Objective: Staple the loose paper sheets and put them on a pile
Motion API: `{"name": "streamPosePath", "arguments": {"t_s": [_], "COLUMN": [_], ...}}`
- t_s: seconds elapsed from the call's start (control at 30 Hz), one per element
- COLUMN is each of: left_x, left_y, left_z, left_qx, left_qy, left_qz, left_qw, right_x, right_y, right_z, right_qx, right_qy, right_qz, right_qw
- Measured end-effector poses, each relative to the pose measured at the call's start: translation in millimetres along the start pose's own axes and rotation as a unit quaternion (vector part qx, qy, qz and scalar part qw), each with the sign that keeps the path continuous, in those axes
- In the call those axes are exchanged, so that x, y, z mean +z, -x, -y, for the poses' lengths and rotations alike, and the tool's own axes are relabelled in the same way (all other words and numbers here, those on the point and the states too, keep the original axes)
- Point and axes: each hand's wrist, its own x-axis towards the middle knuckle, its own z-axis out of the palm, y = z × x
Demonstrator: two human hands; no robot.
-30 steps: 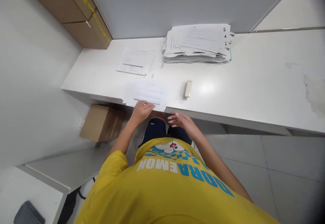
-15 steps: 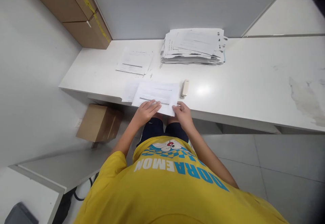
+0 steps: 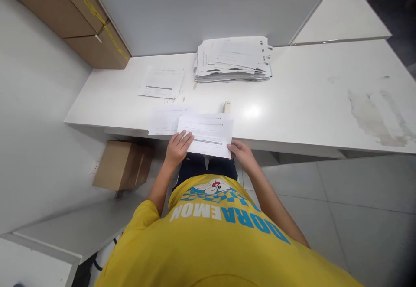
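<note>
Several printed sheets of paper (image 3: 208,133) extend over the desk's front edge, tilted toward me. My left hand (image 3: 177,147) is at their left edge, with its fingers on top and its thumb out of sight. The lower right corner is pinched by my right hand (image 3: 242,152), thumb on the upper face. Behind the sheets' top edge a cream stapler (image 3: 227,106) shows only its far end. To the left, partly covered by the held sheets, lies another small pile of papers (image 3: 164,121).
A thick stack of papers (image 3: 232,59) stands against the grey partition. Farther left is a thinner pile of printed sheets (image 3: 161,83). Cardboard boxes (image 3: 87,40) fill the back left corner, and another cardboard box (image 3: 113,165) is under the white desk (image 3: 292,105).
The held sheets have shifted right relative to the desk and now cover most of the stapler. My left hand has moved to their left edge. The camera view has turned slightly right.
</note>
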Motion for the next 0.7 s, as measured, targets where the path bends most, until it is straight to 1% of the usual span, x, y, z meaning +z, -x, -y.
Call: {"name": "streamPosePath", "arguments": {"t_s": [0.03,0.07,0.1,0.13,0.17,0.2,0.23,0.27,0.3,0.33,0.37,0.4,0.43,0.5,0.57,0.6,0.67,0.7], "left_x": [2,3,4,4,2,-1,-5,-11,-17,-22,-27,-29,-29,-23,-12,-6,2,3], "left_y": [5,9,12,14,15,14,13,11,9,7,4,3,1,-1,-4,-6,-10,-12], "left_z": [0,0,0,1,2,4,6,8,11,13,16,18,20,24,30,33,38,39], "left_qx": [-0.017,-0.047,-0.093,-0.151,-0.217,-0.284,-0.344,-0.390,-0.419,-0.433,-0.436,-0.431,-0.420,-0.392,-0.371,-0.368,-0.370,-0.372], "left_qy": [0.011,0.027,0.051,0.087,0.138,0.201,0.273,0.342,0.399,0.438,0.460,0.468,0.466,0.440,0.391,0.365,0.333,0.331], "left_qz": [-0.016,-0.041,-0.073,-0.109,-0.142,-0.166,-0.174,-0.167,-0.152,-0.132,-0.110,-0.093,-0.081,-0.069,-0.068,-0.069,-0.070,-0.075], "left_qw": [1.000,0.998,0.992,0.979,0.956,0.923,0.882,0.838,0.801,0.776,0.765,0.766,0.775,0.805,0.840,0.852,0.864,0.864], "right_x": [0,0,1,1,2,4,6,8,11,14,17,20,24,30,36,38,43,45], "right_y": [2,5,7,8,9,10,9,9,7,5,3,0,-3,-9,-14,-17,-21,-23], "right_z": [-1,-2,-3,-5,-6,-6,-7,-7,-8,-8,-8,-8,-8,-9,-9,-8,-6,-4], "right_qx": [0.011,0.022,0.030,0.034,0.036,0.036,0.035,0.035,0.034,0.033,0.031,0.027,0.024,0.021,0.022,0.021,0.013,0.005], "right_qy": [-0.018,-0.038,-0.054,-0.065,-0.071,-0.073,-0.073,-0.073,-0.074,-0.076,-0.080,-0.086,-0.093,-0.103,-0.104,-0.101,-0.088,-0.080], "right_qz": [0.011,0.024,0.037,0.048,0.057,0.063,0.066,0.068,0.071,0.074,0.077,0.079,0.080,0.080,0.073,0.069,0.060,0.056], "right_qw": [1.000,0.999,0.997,0.996,0.995,0.995,0.994,0.994,0.994,0.994,0.993,0.993,0.992,0.991,0.992,0.992,0.994,0.995]}}
